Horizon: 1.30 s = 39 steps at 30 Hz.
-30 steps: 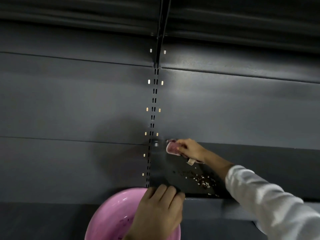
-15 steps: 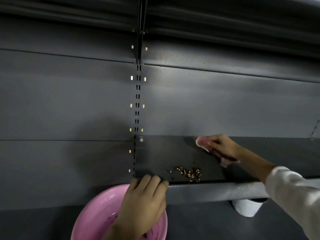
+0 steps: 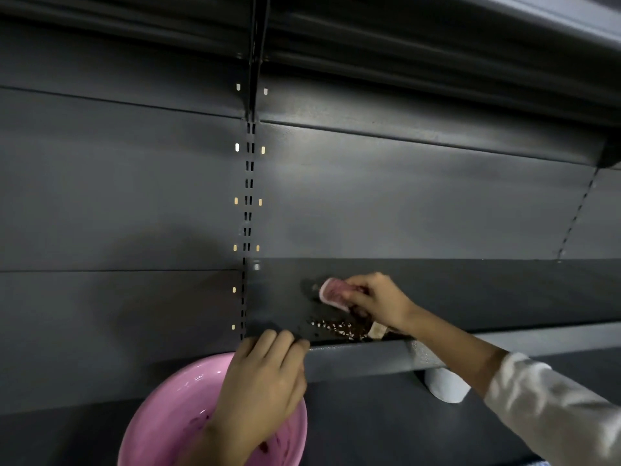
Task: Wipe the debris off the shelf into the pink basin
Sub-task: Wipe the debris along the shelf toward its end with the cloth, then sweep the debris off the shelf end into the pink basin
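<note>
A dark grey metal shelf (image 3: 487, 297) runs from the centre to the right. Small brown and white debris (image 3: 339, 327) lies in a heap near its front edge. My right hand (image 3: 376, 301) presses a folded pink cloth (image 3: 332, 292) on the shelf just behind the heap. My left hand (image 3: 265, 381) grips the rim of the pink basin (image 3: 168, 412) and holds it under the shelf's left front corner, fingertips touching the shelf edge. Some dark bits lie inside the basin.
A slotted upright (image 3: 248, 203) divides the grey back panels. Another shelf (image 3: 437, 35) overhangs at the top. A white cup-like object (image 3: 445, 385) sits under the shelf front. A lower dark surface (image 3: 386, 432) stretches below.
My right hand has moved with the cloth from the shelf's back left corner to the right, then back left and forward, close behind the debris. The basin stays under the corner.
</note>
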{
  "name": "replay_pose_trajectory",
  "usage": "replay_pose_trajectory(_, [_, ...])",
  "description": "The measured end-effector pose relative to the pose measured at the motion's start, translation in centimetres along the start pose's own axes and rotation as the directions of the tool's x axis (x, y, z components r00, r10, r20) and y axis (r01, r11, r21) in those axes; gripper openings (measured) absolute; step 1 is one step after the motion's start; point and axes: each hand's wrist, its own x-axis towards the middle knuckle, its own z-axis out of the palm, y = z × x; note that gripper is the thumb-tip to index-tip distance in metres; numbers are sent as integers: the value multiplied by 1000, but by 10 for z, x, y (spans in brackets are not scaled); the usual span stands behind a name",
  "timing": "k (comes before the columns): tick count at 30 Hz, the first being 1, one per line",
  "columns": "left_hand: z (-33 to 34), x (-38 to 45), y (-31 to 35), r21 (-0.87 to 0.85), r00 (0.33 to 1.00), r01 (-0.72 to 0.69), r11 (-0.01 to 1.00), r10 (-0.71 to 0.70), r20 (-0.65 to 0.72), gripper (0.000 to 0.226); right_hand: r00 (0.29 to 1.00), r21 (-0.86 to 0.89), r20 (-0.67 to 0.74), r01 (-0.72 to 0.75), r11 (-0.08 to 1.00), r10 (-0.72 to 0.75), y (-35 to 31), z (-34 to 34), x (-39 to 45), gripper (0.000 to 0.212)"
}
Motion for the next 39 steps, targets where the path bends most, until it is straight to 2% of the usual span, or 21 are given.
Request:
replay_pose_trajectory(3, [-1,-2,-1,2,1000,-2,1000,2,13,35,965,-109,-164,-222,969,203,28,-30,-8,21])
replay_pose_trajectory(6, [-1,-4,-1,2,1000,-6,1000,6,24,34,915,-149,-46,-403,903,401,54,-38,-26,18])
replay_pose_trajectory(11, [-3,-4,0,21,1000,-5,1000,4,19,33,928,-209,66,-348,914,368,24,-9,-18,40])
replay_pose_trajectory(20, [-2,-2,3,26,1000,16,1000,-16,-23,32,953,-214,90,-265,940,290,-61,39,-7,35])
replay_pose_trajectory(26, [-5,-2,0,35,1000,0,999,-1,20,34,945,-87,-25,-327,941,326,-48,11,-4,23])
replay_pose_trajectory(28, [-8,-3,0,36,1000,-1,999,0,23,35,918,-106,-63,-396,912,391,-32,1,-5,25])
replay_pose_trajectory(32, [-13,-15,-1,-16,1000,1,1000,-1,-8,42,882,-243,-21,-460,854,470,-15,7,-11,27])
replay_pose_trajectory(36, [-12,-55,-9,-127,986,78,989,-95,-135,46,902,-277,-6,-417,866,432,-29,28,-3,28])
replay_pose_trajectory(39, [-6,-87,-24,-127,953,267,955,-281,-109,45,918,-282,9,-377,882,396,-38,40,2,28])
